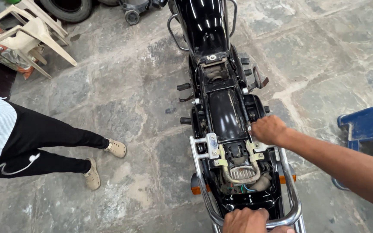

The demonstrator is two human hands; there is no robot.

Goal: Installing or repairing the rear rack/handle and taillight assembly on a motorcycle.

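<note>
Grey stone-slab floor (121,108) — black motorcycle (221,108), toppled plastic chair (26,34).

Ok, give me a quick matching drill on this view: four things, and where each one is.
Things:
1. right hand
2. left hand
3. plastic chair
4. blue bin

Places:
A. top left, tipped over
B. right edge of view
C. on the chrome rear rail
D. at the right side of the black rear mudguard

Pairs: 1-D, 2-C, 3-A, 4-B
</note>
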